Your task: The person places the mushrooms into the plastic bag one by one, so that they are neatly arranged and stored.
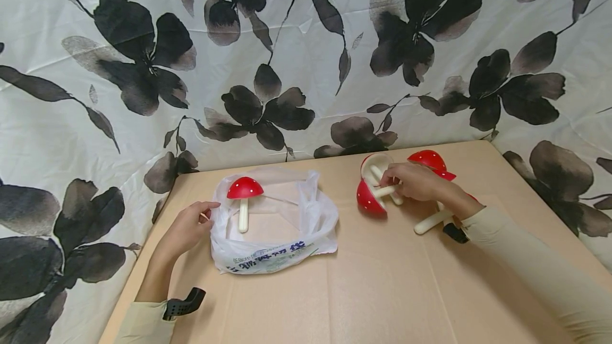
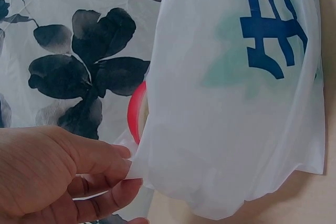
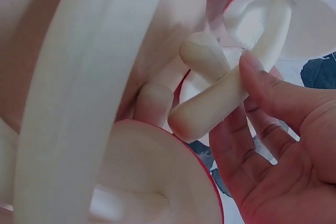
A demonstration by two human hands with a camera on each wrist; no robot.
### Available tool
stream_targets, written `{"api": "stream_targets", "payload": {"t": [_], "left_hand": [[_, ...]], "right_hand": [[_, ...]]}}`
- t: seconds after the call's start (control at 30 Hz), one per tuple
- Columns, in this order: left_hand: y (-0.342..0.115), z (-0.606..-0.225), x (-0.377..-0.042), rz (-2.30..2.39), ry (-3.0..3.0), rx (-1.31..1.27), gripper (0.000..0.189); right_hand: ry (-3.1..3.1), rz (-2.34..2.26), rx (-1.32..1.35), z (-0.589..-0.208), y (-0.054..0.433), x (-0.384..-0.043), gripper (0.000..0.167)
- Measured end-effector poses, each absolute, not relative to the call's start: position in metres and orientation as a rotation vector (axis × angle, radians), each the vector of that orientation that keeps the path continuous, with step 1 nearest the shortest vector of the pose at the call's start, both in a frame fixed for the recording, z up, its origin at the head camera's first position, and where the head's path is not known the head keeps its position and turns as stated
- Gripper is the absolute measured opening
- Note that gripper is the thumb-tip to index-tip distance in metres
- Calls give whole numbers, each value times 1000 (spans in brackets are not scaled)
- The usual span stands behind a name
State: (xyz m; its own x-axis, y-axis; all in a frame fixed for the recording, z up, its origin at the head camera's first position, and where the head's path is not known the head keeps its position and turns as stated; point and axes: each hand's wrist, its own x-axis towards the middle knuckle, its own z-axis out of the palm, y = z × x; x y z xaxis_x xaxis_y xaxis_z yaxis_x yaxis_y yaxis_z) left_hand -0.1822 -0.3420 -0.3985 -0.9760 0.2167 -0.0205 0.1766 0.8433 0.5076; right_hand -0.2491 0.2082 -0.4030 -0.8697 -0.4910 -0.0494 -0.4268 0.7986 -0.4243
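Note:
My left hand pinches the left edge of a thin white plastic bag with blue printing, its mouth spread open on the table. Inside the bag's opening in the head view is a toy mushroom with a white-dotted red cap and a pale stem. At the right, my right hand pinches the stem of another mushroom between thumb and fingers. Its red cap points left. Just behind stands a tipped mushroom, showing the pale underside of its cap.
More red-capped mushrooms lie around and under the right forearm, one pale stem pointing toward the front. The tan table meets a hanging flower-print cloth at its back edge. Black bands sit on both wrists.

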Motion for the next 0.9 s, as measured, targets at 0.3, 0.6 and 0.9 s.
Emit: {"api": "stream_targets", "payload": {"t": [0.3,0.6,0.9], "left_hand": [[-344,-399,-183,807,2943,319,42],[-344,-399,-182,804,2946,322,42],[-344,-399,-181,805,2938,325,42]], "right_hand": [[2757,-728,-719,-401,208,-250,31],[2728,-819,-716,-395,205,-246,34],[2648,-896,-623,-392,202,-242,35]]}}
